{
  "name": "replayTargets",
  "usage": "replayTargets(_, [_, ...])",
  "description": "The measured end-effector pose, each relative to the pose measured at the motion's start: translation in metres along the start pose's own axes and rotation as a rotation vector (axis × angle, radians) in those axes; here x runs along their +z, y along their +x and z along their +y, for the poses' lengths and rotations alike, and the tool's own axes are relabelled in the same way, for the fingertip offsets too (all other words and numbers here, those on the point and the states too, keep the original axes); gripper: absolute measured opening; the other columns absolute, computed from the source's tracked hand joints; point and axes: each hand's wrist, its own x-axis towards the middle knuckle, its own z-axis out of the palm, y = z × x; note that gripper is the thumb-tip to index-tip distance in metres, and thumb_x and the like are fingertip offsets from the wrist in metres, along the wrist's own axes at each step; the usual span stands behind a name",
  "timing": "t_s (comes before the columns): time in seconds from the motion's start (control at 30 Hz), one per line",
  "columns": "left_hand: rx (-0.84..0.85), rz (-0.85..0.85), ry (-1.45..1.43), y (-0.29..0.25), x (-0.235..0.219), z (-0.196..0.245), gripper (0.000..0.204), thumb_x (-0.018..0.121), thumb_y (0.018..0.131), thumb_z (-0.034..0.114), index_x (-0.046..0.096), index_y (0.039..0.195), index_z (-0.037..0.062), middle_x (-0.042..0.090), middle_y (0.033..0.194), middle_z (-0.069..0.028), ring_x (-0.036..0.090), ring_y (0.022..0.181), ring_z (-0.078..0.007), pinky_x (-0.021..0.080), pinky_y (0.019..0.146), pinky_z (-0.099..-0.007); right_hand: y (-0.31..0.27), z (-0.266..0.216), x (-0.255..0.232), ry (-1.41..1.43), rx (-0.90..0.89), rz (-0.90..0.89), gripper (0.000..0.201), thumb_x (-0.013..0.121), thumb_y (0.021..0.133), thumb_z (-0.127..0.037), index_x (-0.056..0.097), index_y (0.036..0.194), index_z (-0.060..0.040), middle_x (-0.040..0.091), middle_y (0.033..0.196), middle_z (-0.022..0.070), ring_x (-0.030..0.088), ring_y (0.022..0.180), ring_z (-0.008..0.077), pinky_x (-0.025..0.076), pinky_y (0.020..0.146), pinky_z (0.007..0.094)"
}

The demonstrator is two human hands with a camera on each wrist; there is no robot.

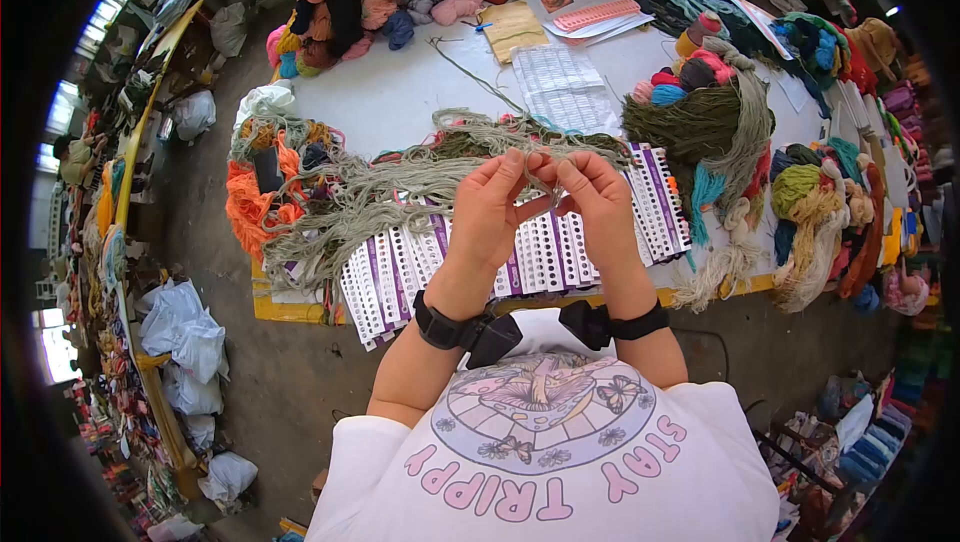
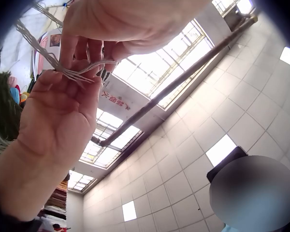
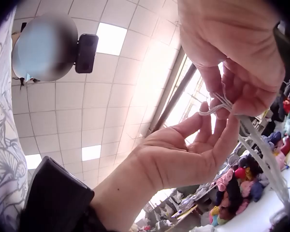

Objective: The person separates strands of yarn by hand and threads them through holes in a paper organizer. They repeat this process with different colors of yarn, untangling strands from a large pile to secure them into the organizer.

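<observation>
Both hands are raised close together over the table. My left hand (image 1: 486,210) pinches thin pale grey-green yarn strands (image 3: 253,137) between thumb and fingers. Opposite it, my right hand (image 1: 603,204) pinches the same strands close to their ends. In the left wrist view a short loop of the yarn (image 2: 77,75) crosses between the fingertips, with loose ends sticking out. Below the hands lie white and purple cards with rows of punched holes (image 1: 560,252). A long tangle of grey-green yarn (image 1: 390,182) lies on the table beyond and to the left.
Orange yarn (image 1: 252,204) lies at the table's left end. A dark olive hank (image 1: 680,127) stands right of the hands, with tan hanks (image 1: 815,212) farther right. Printed sheets (image 1: 565,87) and piled coloured yarn (image 1: 330,12) lie at the back. White bags (image 1: 185,332) are on the floor.
</observation>
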Motion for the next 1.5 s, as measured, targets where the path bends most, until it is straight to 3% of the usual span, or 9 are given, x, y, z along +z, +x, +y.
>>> replayTargets(0.6, [0.088, 0.063, 0.109, 0.005, 0.002, -0.006, 0.017, 0.054, 0.084, 0.017, 0.059, 0.094, 0.0047, 0.06, 0.096, -0.0081, 0.058, 0.086, -0.0146, 0.05, 0.072, -0.0308, 0.001, 0.006, -0.005, -0.048, -0.028, -0.027, 0.009, 0.061, 0.077, -0.007, 0.063, 0.083, -0.001, 0.058, 0.079, -0.0011, 0.05, 0.066, 0.0039, 0.04, 0.055, 0.0169])
replayTargets(0.7, [0.054, 0.015, -0.037, 0.01, -0.009, -0.006, 0.016, 0.051, 0.085, 0.02, 0.057, 0.092, 0.006, 0.062, 0.086, -0.0058, 0.059, 0.08, -0.0136, 0.049, 0.072, -0.032, 0.007, 0.014, -0.009, -0.483, -0.395, 0.122, 0.006, 0.059, 0.077, -0.007, 0.061, 0.08, -0.0025, 0.056, 0.094, 0.0018, 0.05, 0.074, 0.0054, 0.038, 0.054, 0.0177])
replayTargets(0.9, [-0.009, -0.066, -0.815, 0.041, -0.142, 0.041, 0.014, 0.039, 0.088, 0.012, 0.05, 0.086, 0.0025, 0.031, 0.052, 0.0035, 0.029, 0.046, -0.0064, 0.028, 0.039, -0.0198, 0.024, -0.006, -0.134, 1.301, -0.024, -0.247, 0.014, 0.042, 0.085, -0.016, 0.051, 0.08, -0.0059, 0.054, 0.081, 0.0007, 0.052, 0.075, 0.0085, 0.039, 0.047, 0.0236])
replayTargets(1.03, [0.155, 0.26, -0.54, 0.02, -0.339, 0.119, 0.012, 0.045, 0.079, -0.001, 0.041, 0.072, 0.0078, 0.027, 0.055, 0.0028, 0.027, 0.045, -0.0076, 0.026, 0.041, -0.0216, -0.004, -0.012, -0.336, 1.004, -0.063, 0.404, 0.023, 0.046, 0.082, -0.011, 0.035, 0.063, -0.0102, 0.034, 0.05, -0.0024, 0.028, 0.042, 0.0089, 0.029, 0.04, 0.0229])
replayTargets(1.1, [0.243, 0.854, -0.052, -0.012, -0.335, 0.163, 0.013, 0.045, 0.081, 0.004, 0.041, 0.07, 0.0097, 0.03, 0.055, 0.0024, 0.03, 0.047, -0.0098, 0.032, 0.049, -0.0251, -0.033, -0.025, -0.467, 0.674, -0.104, 0.762, 0.028, 0.048, 0.08, -0.012, 0.034, 0.057, -0.0128, 0.031, 0.046, -0.003, 0.028, 0.04, 0.0091, 0.028, 0.039, 0.0211])
replayTargets(1.27, [0.354, 0.722, -0.013, -0.05, -0.364, 0.237, 0.024, 0.045, 0.085, 0.017, 0.038, 0.062, 0.0117, 0.034, 0.049, 0.0039, 0.035, 0.045, -0.0088, 0.033, 0.047, -0.0235, -0.062, -0.101, -0.573, -0.008, -0.333, 1.405, 0.018, 0.052, 0.079, -0.016, 0.043, 0.063, -0.0126, 0.035, 0.052, -0.0028, 0.04, 0.046, 0.0097, 0.033, 0.041, 0.0229])
replayTargets(1.33, [0.202, 0.345, -0.155, -0.01, -0.336, 0.201, 0.03, 0.045, 0.087, 0.022, 0.037, 0.059, 0.0125, 0.035, 0.047, 0.0045, 0.036, 0.045, -0.0084, 0.034, 0.046, -0.0229, -0.043, -0.126, -0.566, -0.173, -0.33, 1.523, 0.016, 0.053, 0.079, -0.02, 0.046, 0.067, -0.0132, 0.037, 0.056, -0.0021, 0.04, 0.048, 0.0096, 0.034, 0.042, 0.0241])
replayTargets(1.47, [0.009, -0.103, -0.285, 0.106, -0.133, -0.021, 0.01, 0.047, 0.086, 0.021, 0.053, 0.09, 0.0136, 0.049, 0.075, 0.0063, 0.043, 0.057, -0.0017, 0.034, 0.045, -0.0179, 0.05, -0.002, -0.43, -0.086, 0.086, 0.387, 0.019, 0.047, 0.08, -0.017, 0.052, 0.095, -0.0068, 0.042, 0.066, -0.0025, 0.041, 0.053, 0.0077, 0.043, 0.047, 0.0215])
replayTargets(1.5, [-0.126, 0.382, -0.171, 0.12, -0.098, -0.082, 0.017, 0.049, 0.086, 0.021, 0.051, 0.1, 0.0127, 0.048, 0.074, 0.007, 0.041, 0.052, -0.0007, 0.031, 0.042, -0.0149, 0.066, 0.023, -0.389, -0.096, 0.227, 0.371, 0.023, 0.049, 0.077, -0.013, 0.051, 0.099, -0.007, 0.043, 0.067, -0.0018, 0.042, 0.054, 0.0073, 0.045, 0.047, 0.0205])
